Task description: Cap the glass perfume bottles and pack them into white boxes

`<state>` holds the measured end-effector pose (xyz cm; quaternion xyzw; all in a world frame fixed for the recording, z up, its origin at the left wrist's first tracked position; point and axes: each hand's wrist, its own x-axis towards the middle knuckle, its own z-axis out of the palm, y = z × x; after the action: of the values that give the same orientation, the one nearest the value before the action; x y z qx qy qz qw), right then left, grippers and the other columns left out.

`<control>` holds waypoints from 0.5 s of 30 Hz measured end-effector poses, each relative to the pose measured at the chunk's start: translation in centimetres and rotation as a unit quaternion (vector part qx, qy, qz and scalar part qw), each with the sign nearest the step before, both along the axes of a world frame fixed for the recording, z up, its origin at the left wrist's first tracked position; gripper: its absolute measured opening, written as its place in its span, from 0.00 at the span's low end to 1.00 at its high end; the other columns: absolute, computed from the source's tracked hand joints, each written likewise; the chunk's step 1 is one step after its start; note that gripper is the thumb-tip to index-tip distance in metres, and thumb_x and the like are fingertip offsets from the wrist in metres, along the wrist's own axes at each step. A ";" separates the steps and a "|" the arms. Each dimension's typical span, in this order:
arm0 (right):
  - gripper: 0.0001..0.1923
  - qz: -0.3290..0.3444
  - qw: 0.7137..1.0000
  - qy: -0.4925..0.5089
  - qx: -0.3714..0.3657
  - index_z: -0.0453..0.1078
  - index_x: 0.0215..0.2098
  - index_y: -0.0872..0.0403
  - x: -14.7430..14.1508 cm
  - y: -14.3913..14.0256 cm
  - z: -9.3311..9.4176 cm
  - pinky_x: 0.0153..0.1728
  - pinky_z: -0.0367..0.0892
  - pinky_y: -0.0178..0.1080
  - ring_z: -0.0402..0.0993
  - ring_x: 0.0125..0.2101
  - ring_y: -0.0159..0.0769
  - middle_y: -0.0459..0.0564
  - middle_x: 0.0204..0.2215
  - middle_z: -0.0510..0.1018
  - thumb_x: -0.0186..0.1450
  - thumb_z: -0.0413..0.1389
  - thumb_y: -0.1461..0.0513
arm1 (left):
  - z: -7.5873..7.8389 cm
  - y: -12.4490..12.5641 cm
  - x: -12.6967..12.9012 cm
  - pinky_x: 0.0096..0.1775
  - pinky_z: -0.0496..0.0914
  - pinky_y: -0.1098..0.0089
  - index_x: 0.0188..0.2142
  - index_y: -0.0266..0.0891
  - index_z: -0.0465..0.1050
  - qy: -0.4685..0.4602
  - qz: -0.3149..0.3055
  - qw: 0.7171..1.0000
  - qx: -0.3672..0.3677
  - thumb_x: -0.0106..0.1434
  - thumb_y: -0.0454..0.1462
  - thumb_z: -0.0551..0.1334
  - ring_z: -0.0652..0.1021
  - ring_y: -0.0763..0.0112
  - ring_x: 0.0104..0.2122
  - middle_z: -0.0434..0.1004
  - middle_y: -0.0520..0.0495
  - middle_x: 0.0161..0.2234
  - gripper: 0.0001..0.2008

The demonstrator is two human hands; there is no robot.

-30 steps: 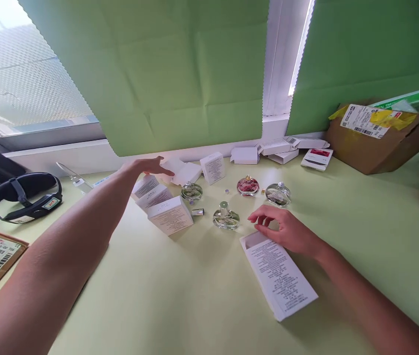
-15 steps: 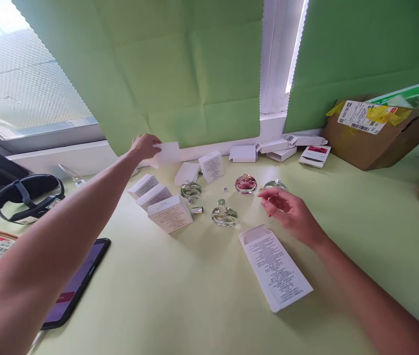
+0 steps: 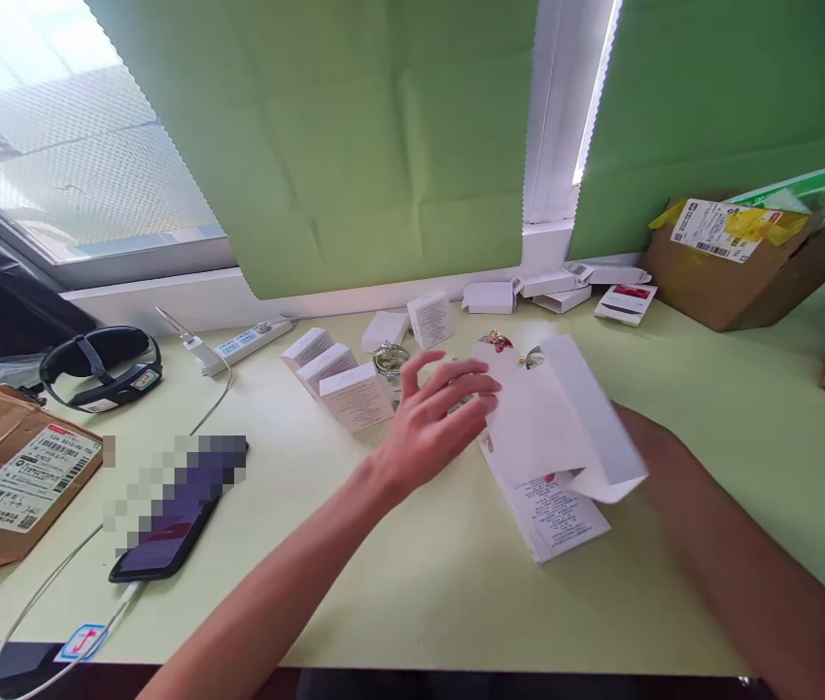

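Note:
My left hand (image 3: 435, 420) is over the middle of the table with its fingers spread, the fingertips touching the left edge of a blank white carton (image 3: 554, 418). The carton is tilted up off the table. My right hand is hidden behind it; only the right wrist (image 3: 651, 449) shows at its lower right edge, so that hand seems to be gripping it. A flat carton with printed text (image 3: 562, 517) lies on the table under it. Behind are a pink perfume bottle (image 3: 498, 340) and a clear bottle (image 3: 390, 358).
Three white boxes (image 3: 343, 381) stand in a row left of the bottles, more lie along the sill (image 3: 489, 295). A phone (image 3: 171, 530) on a cable, a power strip (image 3: 246, 340), a head strap (image 3: 102, 365) and a parcel (image 3: 8, 476) are at the left. A brown box (image 3: 747, 258) sits at the back right.
My left hand lifted a white carton from the back of the table and brought it to the middle. My right hand left the flat printed carton and went behind the white one. The view shifted left.

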<state>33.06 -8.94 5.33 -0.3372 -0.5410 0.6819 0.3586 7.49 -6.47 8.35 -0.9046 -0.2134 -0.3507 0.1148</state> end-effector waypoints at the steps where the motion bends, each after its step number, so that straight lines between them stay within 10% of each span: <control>1: 0.35 0.008 1.000 -0.003 -0.003 0.67 0.60 0.49 0.4 -0.1 -0.2 0.40 0.75 0.44 0.79 0.41 0.44 0.54 0.45 0.81 0.62 0.57 0.40 | -1.1 -0.1 0.4 0.61 0.57 0.52 0.38 0.48 0.71 0.002 0.001 1.000 -0.008 0.69 0.32 0.57 0.76 0.66 0.54 0.82 0.55 0.46 0.08; 8: 0.44 -0.003 0.997 0.035 -0.067 0.51 0.70 0.39 2.5 0.6 -1.4 0.44 0.75 0.41 0.79 0.47 0.41 0.51 0.55 0.77 0.61 0.66 0.58 | -3.5 -0.2 0.5 0.57 0.62 0.53 0.49 0.50 0.67 -0.055 0.009 0.998 -0.027 0.67 0.31 0.58 0.70 0.61 0.57 0.74 0.46 0.54 0.14; 15: 0.28 -0.118 0.991 0.057 -0.026 0.71 0.56 0.44 2.6 1.1 -1.9 0.43 0.76 0.42 0.78 0.48 0.45 0.49 0.50 0.80 0.58 0.67 0.53 | -5.8 0.6 0.3 0.57 0.66 0.52 0.62 0.49 0.51 -0.230 0.088 0.951 -0.189 0.63 0.35 0.60 0.65 0.57 0.59 0.58 0.38 0.58 0.31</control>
<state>35.62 -7.85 3.47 -0.3685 -0.4581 0.6671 0.4576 7.74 -5.86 2.60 -0.7824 -0.3751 -0.4907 -0.0796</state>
